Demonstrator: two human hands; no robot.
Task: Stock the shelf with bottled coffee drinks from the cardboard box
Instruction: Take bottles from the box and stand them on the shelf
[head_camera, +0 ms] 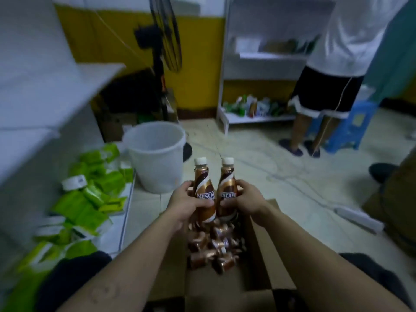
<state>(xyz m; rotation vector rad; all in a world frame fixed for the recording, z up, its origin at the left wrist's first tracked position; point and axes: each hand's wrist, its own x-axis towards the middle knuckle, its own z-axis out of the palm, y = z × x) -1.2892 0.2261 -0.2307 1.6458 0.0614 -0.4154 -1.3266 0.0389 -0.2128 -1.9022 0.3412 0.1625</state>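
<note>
left hand (183, 202) grips one bottled coffee drink (203, 192) around its lower body; right hand (244, 200) grips a second bottle (227, 190) the same way. both bottles stand upright, caps up, side by side and almost touching, raised just above the open cardboard box (261, 255). holding them low on the body probably keeps the caps clear and the bases free for setting down. more bottles (213, 248) lie in the box, so stocking appears unfinished.

surface: white shelf (74, 86) at the left, its lower tier carrying green packets (90, 206). which tier takes the bottles cannot be told.

room: pale tiled floor, white bucket (157, 158) beyond the box, black fan (164, 41) against a yellow wall, a second shelving unit (258, 118), and another person (333, 75) standing at it beside a blue stool (351, 129).
</note>
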